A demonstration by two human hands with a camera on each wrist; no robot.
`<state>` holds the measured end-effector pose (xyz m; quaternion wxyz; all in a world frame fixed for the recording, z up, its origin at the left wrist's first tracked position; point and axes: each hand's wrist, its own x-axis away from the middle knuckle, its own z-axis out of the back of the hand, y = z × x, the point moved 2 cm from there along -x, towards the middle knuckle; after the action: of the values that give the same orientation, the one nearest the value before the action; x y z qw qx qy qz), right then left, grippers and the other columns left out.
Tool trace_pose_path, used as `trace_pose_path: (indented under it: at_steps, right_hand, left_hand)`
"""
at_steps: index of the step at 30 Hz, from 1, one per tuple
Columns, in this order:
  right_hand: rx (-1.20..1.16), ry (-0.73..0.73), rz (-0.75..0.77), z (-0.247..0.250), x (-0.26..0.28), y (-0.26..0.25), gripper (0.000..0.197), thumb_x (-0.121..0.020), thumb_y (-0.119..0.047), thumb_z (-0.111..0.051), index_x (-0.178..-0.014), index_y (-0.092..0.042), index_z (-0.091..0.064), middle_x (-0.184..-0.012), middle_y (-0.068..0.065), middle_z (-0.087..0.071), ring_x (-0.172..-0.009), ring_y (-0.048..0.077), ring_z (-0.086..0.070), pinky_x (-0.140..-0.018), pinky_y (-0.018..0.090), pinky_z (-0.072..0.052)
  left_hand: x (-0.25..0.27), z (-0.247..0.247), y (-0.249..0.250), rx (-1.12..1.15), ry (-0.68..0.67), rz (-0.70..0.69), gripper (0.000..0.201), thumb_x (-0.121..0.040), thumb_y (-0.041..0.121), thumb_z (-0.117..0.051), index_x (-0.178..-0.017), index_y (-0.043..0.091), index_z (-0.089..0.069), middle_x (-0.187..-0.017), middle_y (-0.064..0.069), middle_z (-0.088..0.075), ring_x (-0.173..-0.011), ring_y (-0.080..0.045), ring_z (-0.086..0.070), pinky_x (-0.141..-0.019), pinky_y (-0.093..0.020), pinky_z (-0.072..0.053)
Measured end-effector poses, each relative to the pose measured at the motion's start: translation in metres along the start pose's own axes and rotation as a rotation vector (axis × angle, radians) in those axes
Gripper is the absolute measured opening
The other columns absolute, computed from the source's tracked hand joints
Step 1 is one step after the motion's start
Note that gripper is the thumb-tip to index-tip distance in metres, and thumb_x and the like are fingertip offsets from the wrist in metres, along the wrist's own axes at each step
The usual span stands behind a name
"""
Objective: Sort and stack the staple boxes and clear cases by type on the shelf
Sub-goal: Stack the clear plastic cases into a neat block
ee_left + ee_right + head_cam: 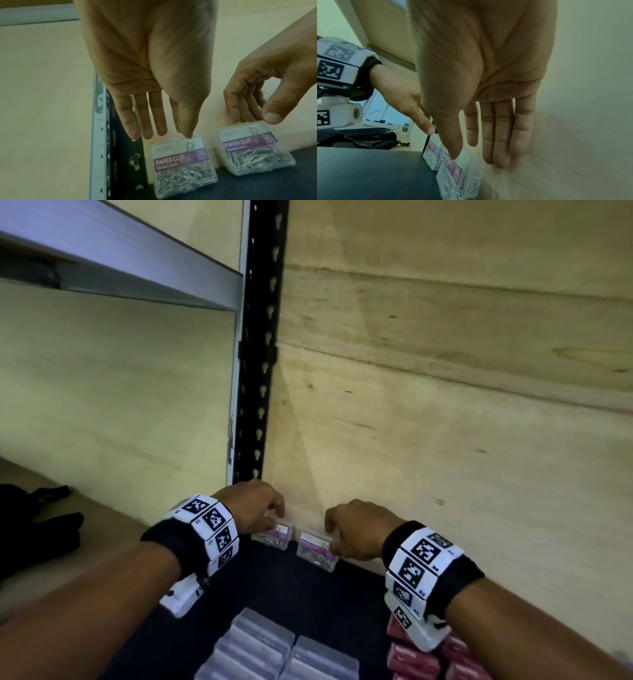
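Two clear paper-clip cases with purple labels lean against the wooden back wall on the dark shelf [308,594]. My left hand [263,515] hovers over the left case [274,537] [181,162] with straight fingers [145,121]; only the thumb tip touches its top edge. My right hand [346,532] pinches the top of the right case [315,549] [252,150] [458,175], thumb in front and fingers [501,142] behind, against the wall. Frosted clear cases [260,642] and red staple boxes [418,659] lie in groups at the shelf's front.
A black perforated upright post [260,371] stands just left of the left case. The wooden wall [445,405] closes the back. An upper shelf rail [120,268] runs overhead at left. A black bag [41,525] lies on the neighbouring shelf to the left.
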<state>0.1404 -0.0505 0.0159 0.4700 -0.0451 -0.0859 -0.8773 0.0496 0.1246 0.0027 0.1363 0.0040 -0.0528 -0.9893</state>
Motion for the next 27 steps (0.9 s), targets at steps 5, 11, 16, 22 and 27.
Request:
trace_pose_path:
  at_steps: [5, 11, 16, 22, 27]
  right_hand:
    - [0.036, 0.016, -0.001, -0.004, -0.01, -0.002, 0.027, -0.091, -0.027, -0.067, -0.114, -0.013, -0.066, -0.109, 0.007, -0.067, -0.094, 0.026, -0.065, -0.074, 0.034, -0.053]
    - [0.012, -0.013, 0.03, -0.003, -0.011, -0.002, 0.025, -0.092, -0.02, -0.067, -0.115, -0.012, -0.063, -0.11, 0.009, -0.066, -0.094, 0.025, -0.063, -0.074, 0.034, -0.051]
    - [-0.083, -0.053, 0.054, -0.002, 0.001, 0.0, 0.022, -0.092, -0.025, -0.067, -0.114, -0.02, -0.061, -0.103, 0.0, -0.062, -0.086, 0.017, -0.055, -0.061, 0.025, -0.039]
    - [-0.111, -0.071, 0.068, -0.004, 0.022, -0.004, 0.024, -0.093, -0.028, -0.067, -0.115, -0.021, -0.062, -0.099, -0.003, -0.061, -0.086, 0.016, -0.055, -0.066, 0.026, -0.04]
    - [-0.119, -0.085, 0.084, -0.005, 0.042, -0.008, 0.022, -0.092, -0.029, -0.068, -0.112, -0.021, -0.063, -0.102, -0.002, -0.066, -0.086, 0.016, -0.056, -0.069, 0.027, -0.042]
  left_hand:
    - [-0.01, -0.007, -0.005, 0.06, -0.008, -0.004, 0.027, -0.09, 0.031, -0.063, -0.117, 0.033, -0.067, -0.121, 0.006, -0.063, -0.102, -0.014, -0.06, -0.088, -0.027, -0.049]
    - [-0.011, -0.004, -0.001, 0.03, -0.055, -0.007, 0.029, -0.089, 0.038, -0.064, -0.118, 0.033, -0.067, -0.12, 0.008, -0.064, -0.101, -0.013, -0.061, -0.088, -0.027, -0.049]
    - [-0.002, 0.0, 0.006, 0.032, -0.116, -0.025, 0.029, -0.091, 0.038, -0.064, -0.119, 0.031, -0.066, -0.12, 0.01, -0.064, -0.097, -0.008, -0.059, -0.082, -0.023, -0.044]
    - [0.016, 0.005, 0.027, 0.019, -0.194, -0.058, 0.03, -0.091, 0.04, -0.064, -0.12, 0.032, -0.067, -0.12, 0.012, -0.065, -0.101, -0.007, -0.061, -0.085, -0.023, -0.045]
    - [0.035, 0.007, 0.038, 0.02, -0.245, -0.077, 0.027, -0.091, 0.039, -0.064, -0.117, 0.033, -0.069, -0.116, 0.013, -0.068, -0.098, -0.005, -0.06, -0.088, -0.024, -0.048]
